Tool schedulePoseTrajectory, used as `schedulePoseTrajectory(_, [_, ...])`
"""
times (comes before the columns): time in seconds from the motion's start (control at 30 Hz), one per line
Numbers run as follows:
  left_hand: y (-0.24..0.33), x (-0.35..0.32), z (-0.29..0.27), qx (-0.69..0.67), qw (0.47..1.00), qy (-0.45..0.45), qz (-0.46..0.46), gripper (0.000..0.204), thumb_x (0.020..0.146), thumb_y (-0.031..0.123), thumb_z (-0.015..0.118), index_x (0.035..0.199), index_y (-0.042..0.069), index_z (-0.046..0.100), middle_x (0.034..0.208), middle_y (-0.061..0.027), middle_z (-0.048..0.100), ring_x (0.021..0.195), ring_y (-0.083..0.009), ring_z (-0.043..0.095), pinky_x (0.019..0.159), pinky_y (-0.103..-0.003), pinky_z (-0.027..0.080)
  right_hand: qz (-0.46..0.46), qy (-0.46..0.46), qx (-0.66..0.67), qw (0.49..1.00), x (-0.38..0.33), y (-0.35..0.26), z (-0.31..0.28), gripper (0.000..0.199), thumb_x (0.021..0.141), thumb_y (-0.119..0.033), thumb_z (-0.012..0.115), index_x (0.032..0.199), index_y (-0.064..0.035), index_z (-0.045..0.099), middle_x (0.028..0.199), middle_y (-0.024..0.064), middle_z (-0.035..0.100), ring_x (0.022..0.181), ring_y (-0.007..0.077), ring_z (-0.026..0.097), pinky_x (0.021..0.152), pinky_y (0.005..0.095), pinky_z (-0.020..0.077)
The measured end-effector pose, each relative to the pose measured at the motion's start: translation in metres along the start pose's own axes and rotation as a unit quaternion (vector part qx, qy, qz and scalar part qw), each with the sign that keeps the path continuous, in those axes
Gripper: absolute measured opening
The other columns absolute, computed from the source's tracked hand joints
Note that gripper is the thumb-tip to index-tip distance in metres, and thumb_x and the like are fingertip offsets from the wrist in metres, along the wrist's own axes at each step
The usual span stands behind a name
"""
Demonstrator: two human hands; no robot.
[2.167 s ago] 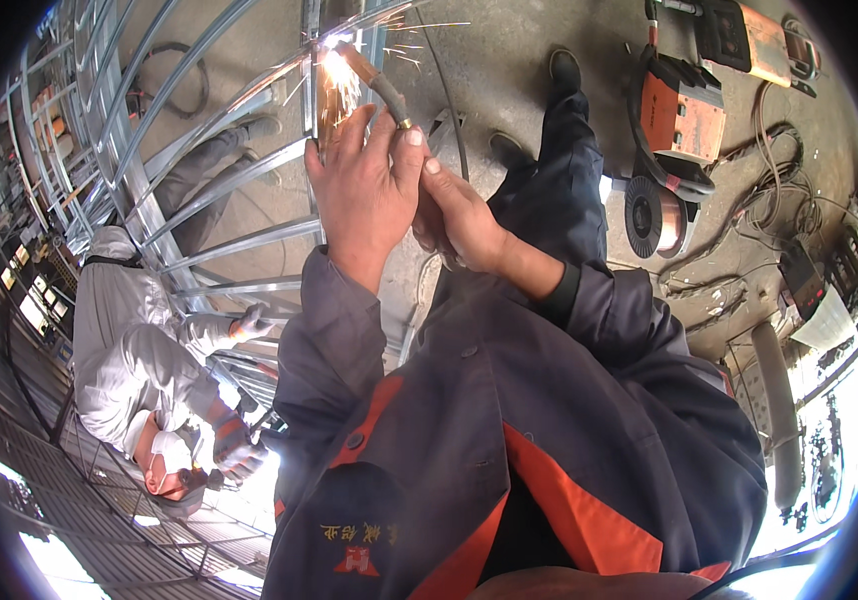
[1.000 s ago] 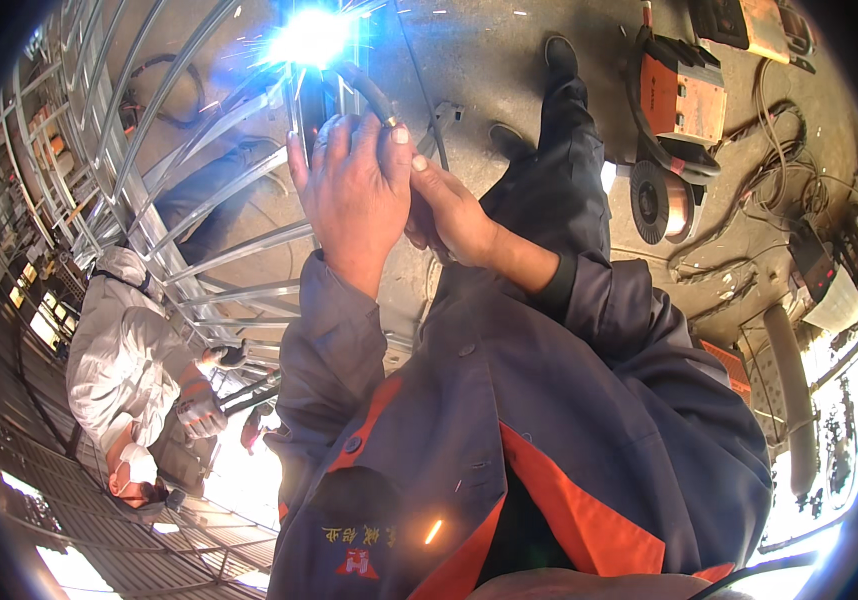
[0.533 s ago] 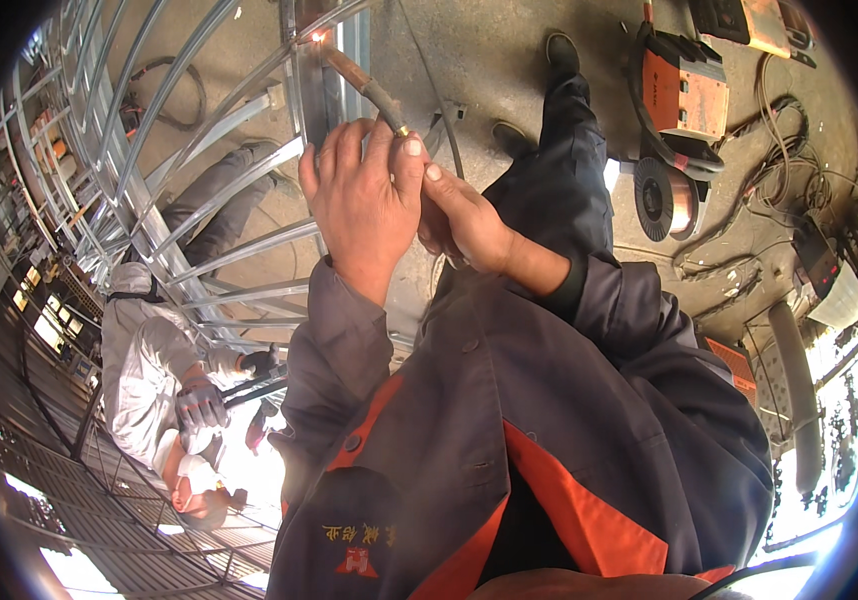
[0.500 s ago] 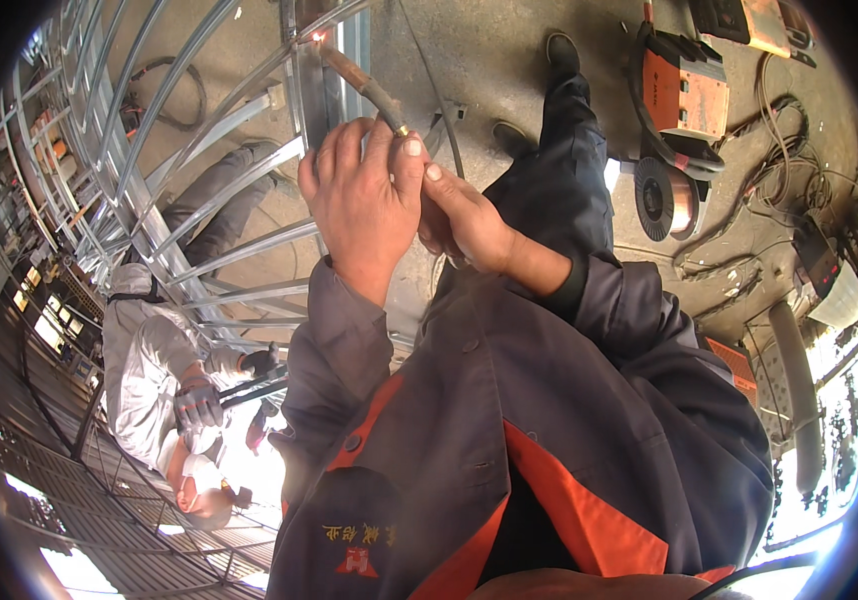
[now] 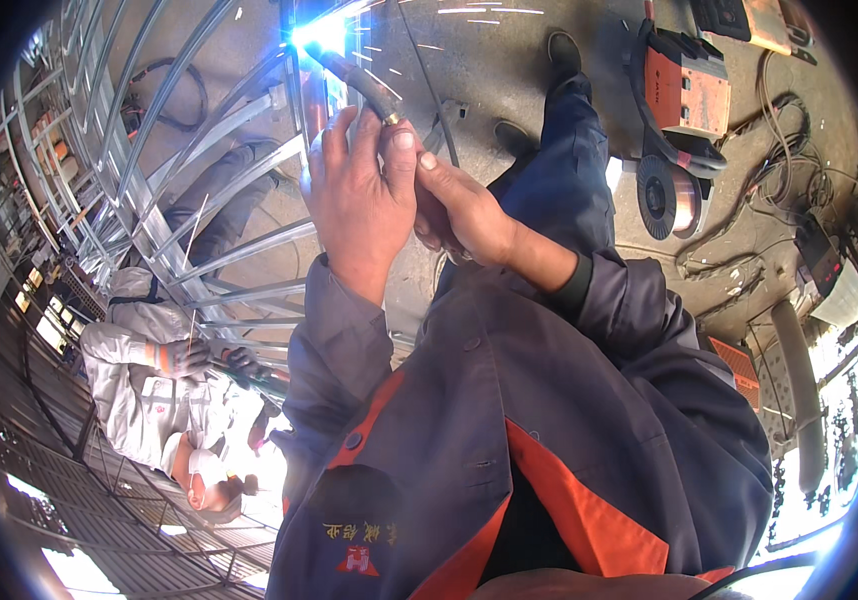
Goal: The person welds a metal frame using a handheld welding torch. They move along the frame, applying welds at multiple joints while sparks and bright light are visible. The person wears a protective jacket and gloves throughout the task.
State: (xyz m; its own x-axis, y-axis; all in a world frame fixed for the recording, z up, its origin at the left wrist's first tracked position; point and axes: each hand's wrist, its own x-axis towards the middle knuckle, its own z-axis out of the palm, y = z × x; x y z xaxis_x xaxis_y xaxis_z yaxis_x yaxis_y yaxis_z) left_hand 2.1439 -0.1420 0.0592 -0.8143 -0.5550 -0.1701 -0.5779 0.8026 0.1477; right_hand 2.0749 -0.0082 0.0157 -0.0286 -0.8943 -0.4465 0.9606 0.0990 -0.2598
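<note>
1. Well left of my left hand (image 5: 364, 190), a co-worker (image 5: 139, 345) in pale clothes; nearer, metal bars (image 5: 251, 250) fan in close to my wrist, blocking a swing that way.
2. My left hand lies back-up with its thumb by the brass collar (image 5: 392, 119); the palm is hidden, so I can't tell if it grips.
3. The welding torch (image 5: 369, 88) reaches ahead of both hands to a bright arc (image 5: 321, 38) at a metal post (image 5: 315, 105) — likely stiff, fairly light, scorching at the neck, so best held behind the collar.
4. My right hand (image 5: 469, 210) is closed round its handle.
5. Well right of that hand: wire spool (image 5: 661, 198), orange welding machine (image 5: 684, 85), then looped cables (image 5: 781, 165) — a snag risk.
</note>
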Motion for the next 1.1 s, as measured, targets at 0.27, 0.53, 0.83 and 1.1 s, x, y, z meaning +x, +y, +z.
schedulePoseTrajectory(0.27, [0.004, -0.002, -0.001, -0.09, 0.995, -0.004, -0.033, 0.046, 0.107, 0.048, 0.059, 0.141, 0.017, 0.065, 0.143, -0.0182, 0.06, 0.12, -0.0411, 0.068, 0.092, -0.051, 0.059, -0.004, 0.011, 0.02, 1.0, 0.0, 0.003, 0.001, 0.06, 0.116, -0.057, 0.037, 0.143, -0.0061, 0.053, 0.075, 0.0007, 0.052, 0.057, 0.0101, 0.045, 0.05, 0.0259, 0.0368])
schedulePoseTrajectory(0.53, [0.002, 0.0, 0.001, -0.074, 0.997, -0.015, -0.02, 0.048, 0.108, 0.047, 0.058, 0.14, 0.013, 0.065, 0.137, -0.0192, 0.062, 0.118, -0.0419, 0.067, 0.091, -0.05, 0.059, -0.016, 0.011, 0.008, 1.0, 0.004, 0.008, -0.003, 0.059, 0.114, -0.061, 0.039, 0.123, -0.0053, 0.057, 0.071, 0.0012, 0.051, 0.055, 0.0106, 0.045, 0.049, 0.0268, 0.0377])
schedulePoseTrajectory(0.83, [0.001, -0.001, 0.005, -0.079, 0.996, -0.012, -0.042, 0.049, 0.107, 0.047, 0.058, 0.134, 0.008, 0.069, 0.137, -0.0198, 0.063, 0.117, -0.0397, 0.065, 0.096, -0.05, 0.053, -0.017, -0.008, 0.028, 0.999, 0.009, 0.014, -0.009, 0.059, 0.113, -0.062, 0.04, 0.122, -0.0054, 0.056, 0.072, 0.0017, 0.051, 0.055, 0.0105, 0.046, 0.049, 0.0267, 0.0382])
schedulePoseTrajectory(1.1, [-0.005, 0.007, 0.001, -0.053, 0.998, -0.012, 0.039, 0.046, 0.108, 0.043, 0.057, 0.133, 0.006, 0.069, 0.133, -0.0196, 0.064, 0.117, -0.0412, 0.063, 0.099, -0.053, 0.049, -0.016, -0.015, 0.027, 0.999, 0.012, 0.019, -0.011, 0.065, 0.111, -0.066, 0.041, 0.125, -0.0047, 0.056, 0.074, 0.002, 0.054, 0.057, 0.0099, 0.049, 0.051, 0.0255, 0.0402])
